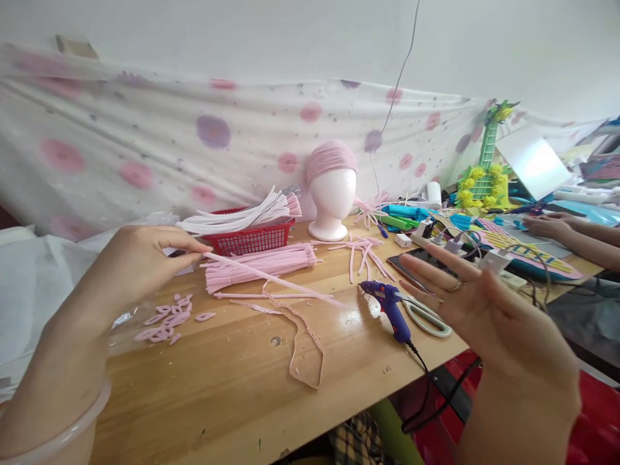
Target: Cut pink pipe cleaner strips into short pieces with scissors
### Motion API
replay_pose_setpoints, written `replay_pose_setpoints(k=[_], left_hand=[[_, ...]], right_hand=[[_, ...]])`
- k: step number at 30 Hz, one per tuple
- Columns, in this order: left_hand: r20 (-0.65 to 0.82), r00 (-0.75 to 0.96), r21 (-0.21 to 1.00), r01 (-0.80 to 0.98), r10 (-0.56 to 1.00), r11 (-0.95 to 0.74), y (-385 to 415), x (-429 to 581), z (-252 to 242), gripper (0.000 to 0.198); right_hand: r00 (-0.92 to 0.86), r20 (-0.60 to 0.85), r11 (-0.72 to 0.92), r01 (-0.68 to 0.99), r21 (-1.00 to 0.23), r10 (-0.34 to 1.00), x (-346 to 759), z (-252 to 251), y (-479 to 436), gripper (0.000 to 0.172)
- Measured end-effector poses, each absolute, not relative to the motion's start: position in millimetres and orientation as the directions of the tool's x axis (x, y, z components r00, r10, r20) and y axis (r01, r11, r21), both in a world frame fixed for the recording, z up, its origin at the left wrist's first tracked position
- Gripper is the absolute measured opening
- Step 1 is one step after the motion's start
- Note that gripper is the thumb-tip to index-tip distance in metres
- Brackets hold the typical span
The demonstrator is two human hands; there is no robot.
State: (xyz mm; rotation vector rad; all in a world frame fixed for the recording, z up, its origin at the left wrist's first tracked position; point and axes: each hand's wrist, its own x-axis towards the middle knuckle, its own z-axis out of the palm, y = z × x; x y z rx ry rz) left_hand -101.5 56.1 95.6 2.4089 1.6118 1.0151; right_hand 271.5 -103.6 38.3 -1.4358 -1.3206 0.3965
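My left hand (150, 258) pinches one end of a pink pipe cleaner (271, 276), which stretches out to the right above the table. My right hand (465, 303) is raised with its fingers spread and palm showing, and it holds nothing. Below the pipe cleaner lies a thin pink lace ribbon (320, 355) in a loose loop. Behind it rests a thick bundle of pink pipe cleaners (261, 266). Small looped pink pieces (167, 320) are heaped near my left wrist. A purple glue gun (390, 307) and pale-handled scissors (429, 320) lie beside my right hand.
A white foam head (332, 200) wearing a pink wrapped cap stands at the back. Left of it, a red basket (252, 237) holds white and pink pipe cleaners. Cut pink pieces (365, 255) lie in front. Another person's hands (552, 227) work at the right, beside a green guitar-shaped craft (487, 161).
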Motion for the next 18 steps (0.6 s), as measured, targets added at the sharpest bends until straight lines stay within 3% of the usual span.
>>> replay_pose_setpoints(k=[3, 5, 9, 12, 15, 18], left_hand=[[0.477, 0.32, 0.379, 0.765, 0.819, -0.52, 54.0, -97.8, 92.7, 0.015], [0.463, 0.394, 0.35, 0.742, 0.794, -0.572, 52.5, -95.5, 91.4, 0.016], [0.485, 0.498, 0.268, 0.698, 0.719, -0.664, 47.1, -86.8, 89.5, 0.016], [0.513, 0.598, 0.198, 0.615, 0.616, -0.763, 38.9, -72.5, 84.4, 0.019], [0.4, 0.738, 0.182, 0.518, 0.544, -0.836, 28.1, -53.8, 74.6, 0.025], [0.295, 0.818, 0.182, 0.46, 0.494, -0.869, 17.9, -38.8, 63.5, 0.031]], right_hand=[[0.203, 0.257, 0.263, -0.008, -0.965, 0.945, 258.0, 32.7, -91.7, 0.045], [0.145, 0.226, 0.247, -0.153, -0.957, 0.963, 253.7, 25.8, -87.5, 0.041], [0.129, 0.183, 0.194, -0.078, -0.978, 0.975, 241.3, 14.3, -84.9, 0.057], [0.203, 0.141, 0.141, 0.015, -0.99, 0.969, 224.1, 8.8, -82.5, 0.052], [0.279, 0.189, 0.17, 0.091, -0.981, 0.941, 206.1, 1.8, -78.0, 0.048], [0.21, 0.23, 0.202, 0.15, -0.968, 0.95, 193.9, -6.4, -73.5, 0.051]])
